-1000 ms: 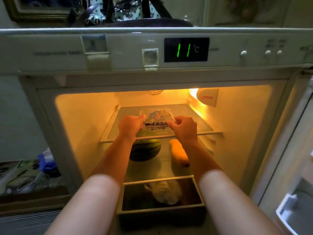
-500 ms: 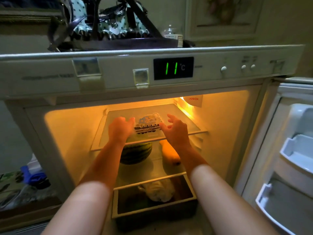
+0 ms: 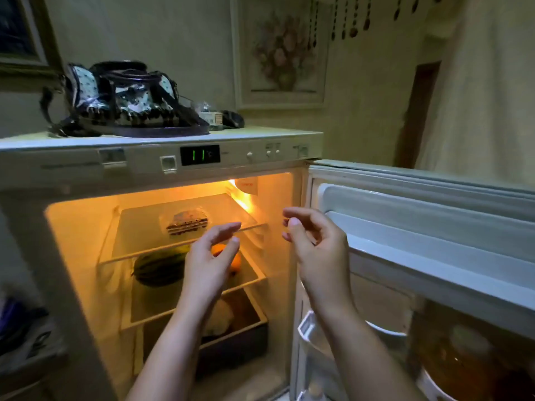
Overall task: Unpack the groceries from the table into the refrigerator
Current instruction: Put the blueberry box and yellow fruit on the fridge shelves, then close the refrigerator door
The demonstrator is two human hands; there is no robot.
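The refrigerator [image 3: 86, 169] stands open and lit inside. A clear plastic punnet of dark berries [image 3: 185, 222] lies alone on the top glass shelf [image 3: 136, 238]. My left hand [image 3: 210, 261] hovers in front of the shelf's front edge, fingers apart, holding nothing. My right hand [image 3: 315, 241] is outside the cabinet near the door frame, fingers loosely curled and empty. On the shelf below lie a dark striped melon [image 3: 159, 267] and an orange fruit [image 3: 234, 261], partly hidden by my left hand. The bottom drawer [image 3: 249, 328] holds a pale bagged item [image 3: 220, 316].
The fridge door [image 3: 419, 244] hangs open to the right, with door racks and a jar [image 3: 454, 360] low down. A patterned bag [image 3: 121, 99] sits on top of the fridge. Cluttered items lie at lower left [image 3: 26, 328].
Both hands have let go of the berry punnet and drawn back out of the fridge; the punnet stays on the top shelf. My view has pulled back and turned right.
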